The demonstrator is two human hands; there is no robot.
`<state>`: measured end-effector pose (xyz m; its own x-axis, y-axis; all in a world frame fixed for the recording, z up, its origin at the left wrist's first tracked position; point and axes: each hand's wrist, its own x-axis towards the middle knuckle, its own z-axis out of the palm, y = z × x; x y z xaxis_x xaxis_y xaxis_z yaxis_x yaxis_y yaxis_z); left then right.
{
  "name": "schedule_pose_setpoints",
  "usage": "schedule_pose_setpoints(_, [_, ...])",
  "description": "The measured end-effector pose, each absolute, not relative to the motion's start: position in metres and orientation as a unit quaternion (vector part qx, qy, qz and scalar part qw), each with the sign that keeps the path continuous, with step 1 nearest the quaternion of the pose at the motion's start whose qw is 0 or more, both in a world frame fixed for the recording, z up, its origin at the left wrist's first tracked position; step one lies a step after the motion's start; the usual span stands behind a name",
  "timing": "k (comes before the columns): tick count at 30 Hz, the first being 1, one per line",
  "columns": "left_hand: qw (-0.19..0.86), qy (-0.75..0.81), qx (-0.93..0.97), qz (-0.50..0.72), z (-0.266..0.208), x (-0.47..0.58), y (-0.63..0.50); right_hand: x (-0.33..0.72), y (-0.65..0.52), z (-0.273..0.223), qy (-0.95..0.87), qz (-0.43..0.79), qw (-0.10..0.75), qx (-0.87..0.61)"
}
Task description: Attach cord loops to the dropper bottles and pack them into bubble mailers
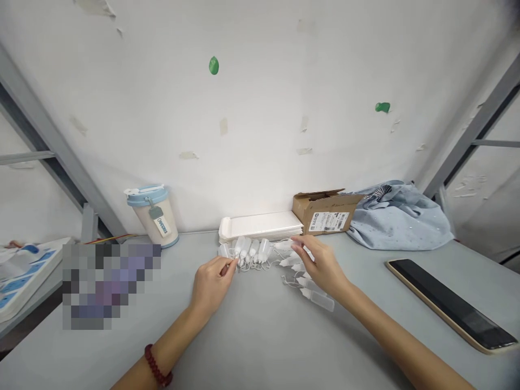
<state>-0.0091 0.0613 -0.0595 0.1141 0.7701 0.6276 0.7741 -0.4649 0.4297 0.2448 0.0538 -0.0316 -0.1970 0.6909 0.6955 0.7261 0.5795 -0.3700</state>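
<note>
My left hand [214, 279] is closed in a pinch at the near end of a small clear dropper bottle [224, 250], at the left of a bunch. Several more such bottles [264, 250] lie in that bunch, white caps towards me, with thin white strings [255, 266] around them. Thumb and fingers of my right hand [319, 261] pinch the body of another dropper bottle [283, 245], whose white tip points left. Below and partly behind that hand lies a second group of bottles [319, 299], tips to the left, also with strings.
A stack of flat white boxes [260, 226] rests against the wall. Right of it stand an open cardboard box [325, 214] and a light blue cloth [400, 219]. A phone [447, 303] lies at right, a cup [154, 216] stands at left, beside a blurred-out patch.
</note>
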Motion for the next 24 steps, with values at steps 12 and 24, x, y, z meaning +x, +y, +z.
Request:
schedule_pose_setpoints(12, [-0.283,-0.494,-0.738,-0.362,-0.044,0.01,0.039,0.229,0.038,-0.029,-0.792,-0.006,0.452,-0.41])
schedule_pose_setpoints(24, [-0.434,-0.477,-0.668,-0.372,-0.043,0.012,0.04,0.222,0.032,-0.029,-0.803,0.028,0.439,-0.403])
